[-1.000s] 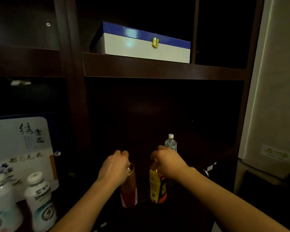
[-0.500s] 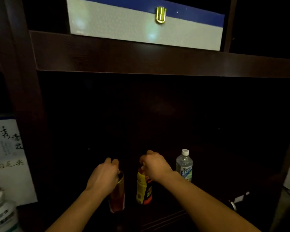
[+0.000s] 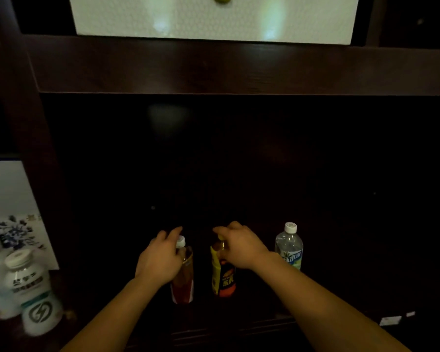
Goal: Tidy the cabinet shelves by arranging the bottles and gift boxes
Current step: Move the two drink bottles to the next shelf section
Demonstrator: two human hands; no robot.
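Note:
Inside the dark middle compartment of the cabinet, a red-labelled bottle (image 3: 183, 283) with a white cap stands upright. My left hand (image 3: 160, 257) holds it at the neck from the left. Just to the right stands a yellow and orange bottle (image 3: 222, 278); my right hand (image 3: 240, 246) grips its top and hides the cap. A clear water bottle (image 3: 289, 246) with a white cap stands apart to the right, untouched. On the shelf above rests a white gift box (image 3: 214, 19) with a gold clasp.
Two white bottles (image 3: 33, 290) stand in the left compartment in front of a white gift box with blue flowers (image 3: 13, 207). A dark upright panel (image 3: 46, 174) divides the compartments. The thick shelf board (image 3: 239, 67) hangs overhead.
The view has moved closer to the shelf. Both hands have carried their bottles deeper into the compartment. The red bottle's white cap now shows beside my left fingers.

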